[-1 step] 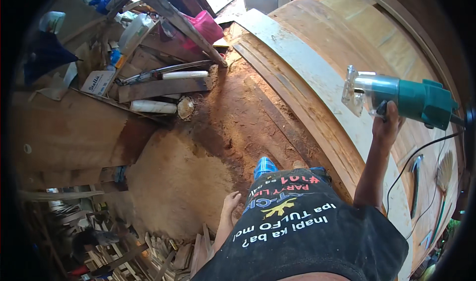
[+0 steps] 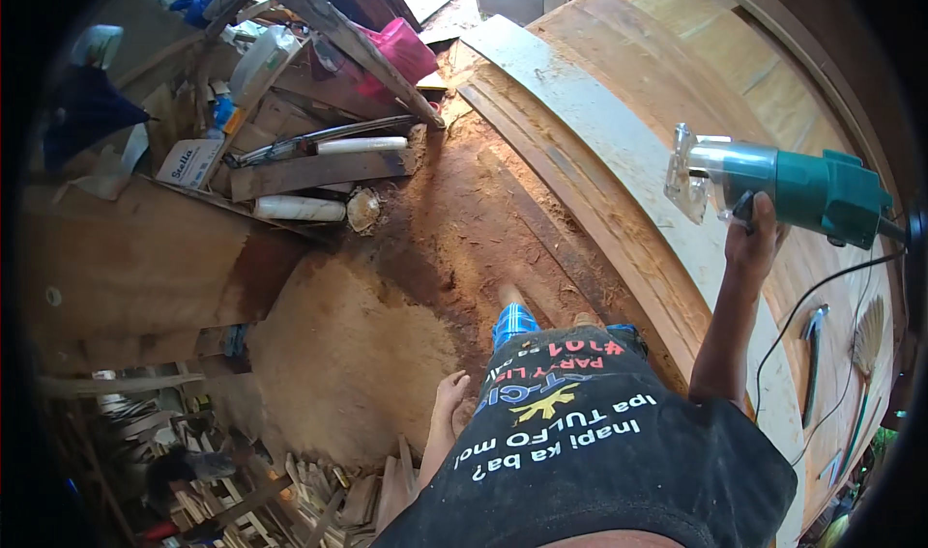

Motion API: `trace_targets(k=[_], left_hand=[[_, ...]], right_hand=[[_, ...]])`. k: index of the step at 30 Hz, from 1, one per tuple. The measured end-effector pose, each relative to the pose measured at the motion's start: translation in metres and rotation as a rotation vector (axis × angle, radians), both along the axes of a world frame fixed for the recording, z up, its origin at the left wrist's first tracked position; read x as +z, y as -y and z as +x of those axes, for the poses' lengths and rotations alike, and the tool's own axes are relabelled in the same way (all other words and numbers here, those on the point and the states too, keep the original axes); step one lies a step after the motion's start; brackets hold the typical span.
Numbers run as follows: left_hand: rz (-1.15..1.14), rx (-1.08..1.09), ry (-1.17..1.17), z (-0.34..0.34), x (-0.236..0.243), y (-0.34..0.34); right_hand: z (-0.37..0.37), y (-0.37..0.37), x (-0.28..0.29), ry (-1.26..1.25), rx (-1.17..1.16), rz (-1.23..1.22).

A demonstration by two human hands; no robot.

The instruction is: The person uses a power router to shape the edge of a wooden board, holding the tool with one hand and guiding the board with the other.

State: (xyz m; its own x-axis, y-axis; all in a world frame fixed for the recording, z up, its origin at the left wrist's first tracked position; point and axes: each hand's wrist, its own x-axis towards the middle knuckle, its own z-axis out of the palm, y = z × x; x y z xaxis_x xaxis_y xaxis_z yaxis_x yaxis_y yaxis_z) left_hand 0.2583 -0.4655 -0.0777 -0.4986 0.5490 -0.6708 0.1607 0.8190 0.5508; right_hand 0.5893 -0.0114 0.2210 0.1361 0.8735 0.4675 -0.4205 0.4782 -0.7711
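My right hand (image 2: pixel 757 234) is closed around a trim router (image 2: pixel 826 192) with a green motor body and a clear base. The tool lies sideways in my grip, its base toward the left, above a pale curved board (image 2: pixel 619 152). From its rear end a black cord (image 2: pixel 804 302) loops down over the wooden surface. My left hand (image 2: pixel 450 393) hangs low beside my dark shirt, holding nothing I can see, its fingers loose and partly hidden.
On the right, a dark-handled tool (image 2: pixel 812 364) and a fan-shaped brush (image 2: pixel 867 340) lie on the wooden surface (image 2: pixel 657 41). Sawdust covers the floor (image 2: pixel 435 258). A pink container (image 2: pixel 404 53) and white rolls (image 2: pixel 300 208) sit at left, above scrap wood (image 2: pixel 319 500).
The view has shifted very slightly, and a bit more of my leg shows below the blue checked shorts. The router stays in my right hand in nearly the same place.
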Motion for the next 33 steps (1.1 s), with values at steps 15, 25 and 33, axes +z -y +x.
trace_targets(k=[15,25,33], left_hand=[[0.779,-0.781,-0.535,-0.331,0.217,-0.48],[1.013,-1.433,-0.214,-0.233,0.247,-0.745],[1.317,-2.175,0.116,-0.188,0.195,-0.735]], right_hand=[[-0.201,-0.036,-0.059,0.002,-0.282,-0.322],[-0.301,-0.05,-0.093,-0.054,-0.488,-0.51],[-0.357,-0.047,-0.077,-0.149,-0.687,-0.606]])
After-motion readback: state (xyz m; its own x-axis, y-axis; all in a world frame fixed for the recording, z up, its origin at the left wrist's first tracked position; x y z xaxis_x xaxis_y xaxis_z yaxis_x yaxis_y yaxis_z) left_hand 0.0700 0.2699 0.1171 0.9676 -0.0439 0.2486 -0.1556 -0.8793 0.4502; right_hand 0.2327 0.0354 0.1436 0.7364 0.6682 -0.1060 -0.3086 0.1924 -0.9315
